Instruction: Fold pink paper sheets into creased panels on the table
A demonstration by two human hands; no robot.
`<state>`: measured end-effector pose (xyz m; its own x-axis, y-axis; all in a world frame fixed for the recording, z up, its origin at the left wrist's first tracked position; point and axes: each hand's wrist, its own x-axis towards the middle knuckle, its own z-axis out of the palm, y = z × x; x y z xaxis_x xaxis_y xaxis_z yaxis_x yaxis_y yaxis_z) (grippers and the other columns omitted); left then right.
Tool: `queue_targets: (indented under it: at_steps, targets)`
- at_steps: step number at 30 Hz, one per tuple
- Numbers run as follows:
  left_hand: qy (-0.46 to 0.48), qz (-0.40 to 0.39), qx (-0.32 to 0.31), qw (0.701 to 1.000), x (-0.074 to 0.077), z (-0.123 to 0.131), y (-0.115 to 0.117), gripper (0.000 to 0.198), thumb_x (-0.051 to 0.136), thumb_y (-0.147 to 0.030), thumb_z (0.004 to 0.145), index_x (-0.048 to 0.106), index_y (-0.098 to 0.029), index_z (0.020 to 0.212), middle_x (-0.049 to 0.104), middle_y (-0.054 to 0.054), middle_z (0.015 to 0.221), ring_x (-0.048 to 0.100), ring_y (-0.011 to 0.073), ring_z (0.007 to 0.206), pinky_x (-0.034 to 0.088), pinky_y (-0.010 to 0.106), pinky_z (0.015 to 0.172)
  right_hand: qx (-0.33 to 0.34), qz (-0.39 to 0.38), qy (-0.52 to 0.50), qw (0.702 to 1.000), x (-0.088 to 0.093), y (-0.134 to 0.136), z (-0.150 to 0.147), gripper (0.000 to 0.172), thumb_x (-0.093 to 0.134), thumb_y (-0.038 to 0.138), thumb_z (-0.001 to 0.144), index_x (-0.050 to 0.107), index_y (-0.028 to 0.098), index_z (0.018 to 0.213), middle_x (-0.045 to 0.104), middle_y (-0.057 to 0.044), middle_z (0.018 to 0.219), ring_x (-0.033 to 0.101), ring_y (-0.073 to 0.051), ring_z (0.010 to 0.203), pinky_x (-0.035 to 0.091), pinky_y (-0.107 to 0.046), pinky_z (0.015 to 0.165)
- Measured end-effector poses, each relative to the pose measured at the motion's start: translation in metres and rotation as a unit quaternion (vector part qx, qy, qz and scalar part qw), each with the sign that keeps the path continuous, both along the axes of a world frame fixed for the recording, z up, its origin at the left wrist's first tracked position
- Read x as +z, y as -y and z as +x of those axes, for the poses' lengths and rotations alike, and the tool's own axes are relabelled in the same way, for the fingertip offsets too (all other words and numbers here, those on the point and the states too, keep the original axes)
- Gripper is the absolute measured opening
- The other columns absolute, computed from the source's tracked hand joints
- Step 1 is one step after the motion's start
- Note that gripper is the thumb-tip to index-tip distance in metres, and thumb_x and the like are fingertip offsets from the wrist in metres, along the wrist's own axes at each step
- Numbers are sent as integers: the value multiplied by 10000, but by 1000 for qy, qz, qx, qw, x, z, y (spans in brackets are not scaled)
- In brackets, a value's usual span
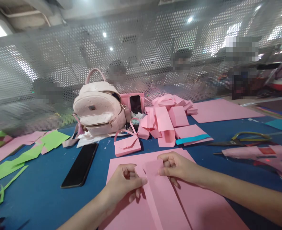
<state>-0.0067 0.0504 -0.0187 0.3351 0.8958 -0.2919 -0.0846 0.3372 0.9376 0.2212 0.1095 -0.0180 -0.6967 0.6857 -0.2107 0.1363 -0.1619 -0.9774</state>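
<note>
Between my hands is a folded strip of pink paper (163,195), raised a little over a large pink sheet (200,198) on the blue table. My left hand (124,183) pinches the strip's upper left corner between thumb and fingers. At its upper right edge, my right hand (173,166) pinches it the same way. The strip's near end runs out of the bottom of the view. Just beyond the sheet stands a small pink paper handbag (128,145) with a thin handle. A pile of folded pink paper pieces (166,123) lies behind it.
A black phone (80,166) lies to the left, near green paper scraps (31,151). At the right are a pink glue gun (256,153) and scissors (248,139). Behind stand a pale pink backpack (99,105), a second phone (135,104) and a perforated metal screen (145,41).
</note>
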Motion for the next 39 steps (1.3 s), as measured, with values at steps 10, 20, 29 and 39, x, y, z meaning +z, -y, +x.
queue_targets:
  at_steps: [10,20,29,39]
  targets:
    - [0,5,1,1000,6,4,2,365,821,-418,726,605,-124,716,682,61,532,495,68,327,371,159,349,-20,-9,5,1000,-2,0,1,437,799,479,724,473,196,792,511,101,528,491,-77,322,350,-179,339]
    - [-20,-10,21,1000,0,3,2,368,861,-368,659,581,-133,623,636,45,446,459,62,285,294,142,303,53,-32,-17,998,-7,-3,2,386,837,419,703,609,137,835,648,13,658,516,-61,385,398,-173,359]
    - [8,-4,39,999,1,5,4,330,871,-360,654,661,-107,682,646,45,486,572,104,370,307,131,299,37,-32,-22,999,-7,-1,0,381,823,413,716,591,133,830,638,9,624,490,-59,356,385,-174,333]
    - [-18,-11,5,1000,8,6,5,398,862,-428,662,597,-131,669,675,57,506,481,65,293,329,149,313,29,-10,5,1000,-8,-1,1,411,757,489,777,585,140,911,588,52,569,504,-78,350,384,-191,362]
